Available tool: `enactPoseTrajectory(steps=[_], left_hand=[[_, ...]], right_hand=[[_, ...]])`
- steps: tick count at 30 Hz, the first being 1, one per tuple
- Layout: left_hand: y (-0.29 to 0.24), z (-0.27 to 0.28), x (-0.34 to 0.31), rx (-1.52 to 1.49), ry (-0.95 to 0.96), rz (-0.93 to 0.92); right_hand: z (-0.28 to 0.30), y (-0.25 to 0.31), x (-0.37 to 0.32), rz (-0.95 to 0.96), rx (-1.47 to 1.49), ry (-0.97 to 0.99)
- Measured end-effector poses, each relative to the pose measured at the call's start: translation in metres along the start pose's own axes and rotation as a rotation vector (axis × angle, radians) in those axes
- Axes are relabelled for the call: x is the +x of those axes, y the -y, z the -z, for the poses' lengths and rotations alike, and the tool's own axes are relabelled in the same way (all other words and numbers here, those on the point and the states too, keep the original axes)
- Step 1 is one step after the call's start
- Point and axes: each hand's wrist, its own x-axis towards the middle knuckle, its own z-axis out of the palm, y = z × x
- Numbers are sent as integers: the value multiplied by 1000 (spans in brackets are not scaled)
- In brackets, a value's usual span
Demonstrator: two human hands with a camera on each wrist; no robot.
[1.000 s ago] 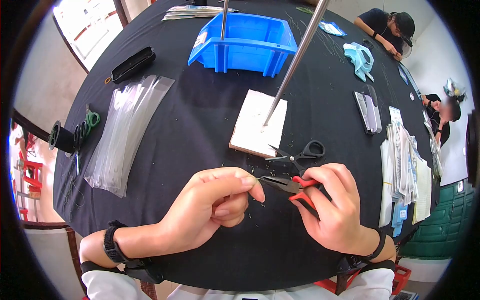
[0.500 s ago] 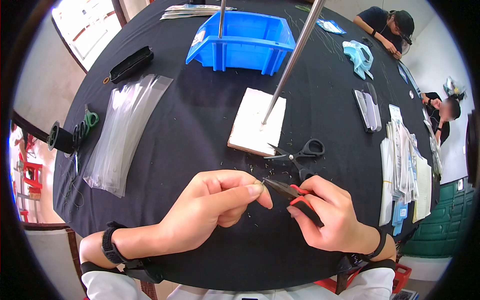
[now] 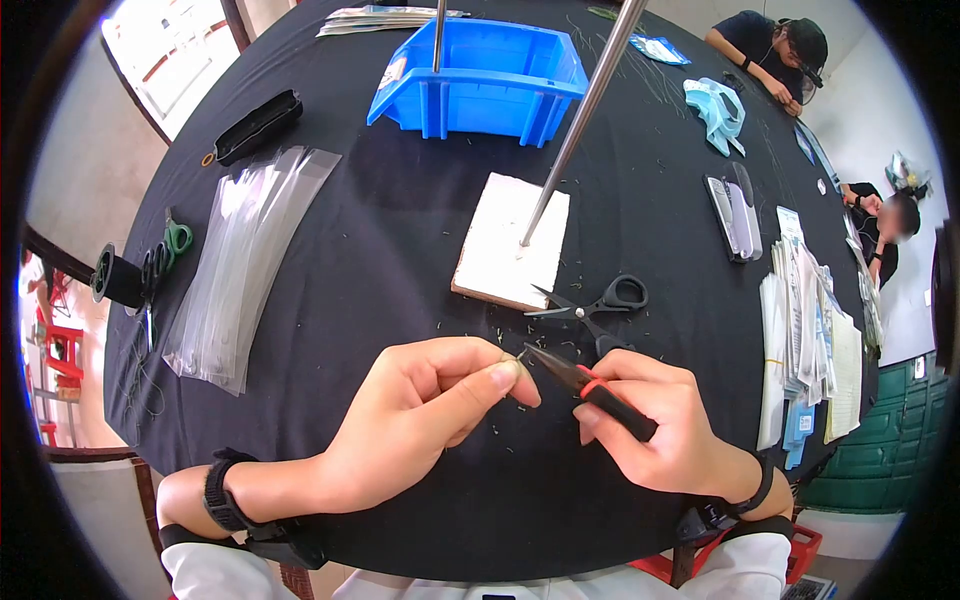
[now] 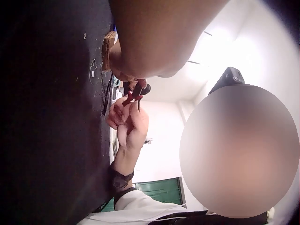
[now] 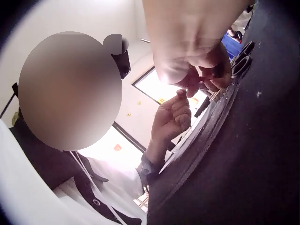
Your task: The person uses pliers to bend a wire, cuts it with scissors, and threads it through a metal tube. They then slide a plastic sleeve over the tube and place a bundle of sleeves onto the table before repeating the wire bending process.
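Note:
In the head view my left hand (image 3: 425,425) pinches a tiny thin piece (image 3: 520,355) between thumb and forefinger; most of it is hidden by the fingertips. My right hand (image 3: 665,425) grips needle-nose pliers (image 3: 558,368) with red and black handles. The pliers' tips point at the left fingertips, a little apart from them. In the left wrist view the right hand (image 4: 129,124) also shows around the red handles. Just beyond the pliers lie black scissors (image 3: 582,313), their blades spread, among small green clippings on the black cloth.
A white block (image 3: 500,225) with an upright metal rod (image 3: 580,130) stands ahead. Behind it is a blue bin (image 3: 480,105). Clear plastic sleeves (image 3: 250,270), a thread spool (image 3: 120,278) and a black case (image 3: 258,127) lie left; paper packets (image 3: 795,330) and a stapler (image 3: 735,215) lie right.
The right hand has rolled the pliers so their handles lie closer together, and their tips have shifted slightly away from the pinched piece. The left hand still pinches, almost in place.

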Motion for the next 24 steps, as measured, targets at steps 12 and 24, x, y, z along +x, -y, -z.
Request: enactPoseTrajectory(steps=[12, 24], left_hand=[[1, 0, -1, -8, -31, -34], [-1, -2, -2, 47, -39, -54]], right_hand=[[-5, 5, 3, 172, -405, -131], [-6, 7, 1, 162, -509, -175]])
